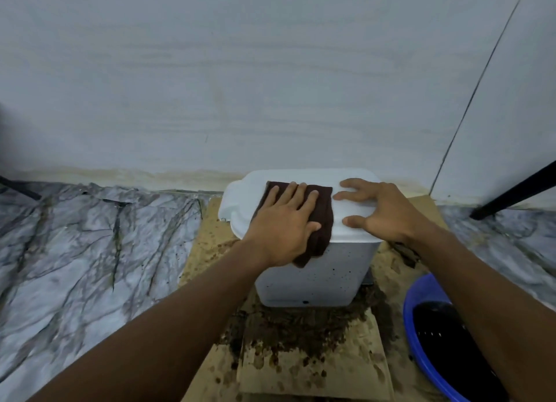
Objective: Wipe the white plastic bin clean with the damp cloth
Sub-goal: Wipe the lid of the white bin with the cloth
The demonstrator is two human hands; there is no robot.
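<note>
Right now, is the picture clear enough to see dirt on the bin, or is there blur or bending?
Head view: dim, even light, no glare; the bin front is sharp enough to show dark specks; edges bend with wide-angle distortion, the wall seam leaning; the far left corner is a dark blur.

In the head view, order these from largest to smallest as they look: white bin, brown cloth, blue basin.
1. white bin
2. blue basin, cut off by the frame and nearer the camera, so unsure
3. brown cloth, partly under the left hand
</note>
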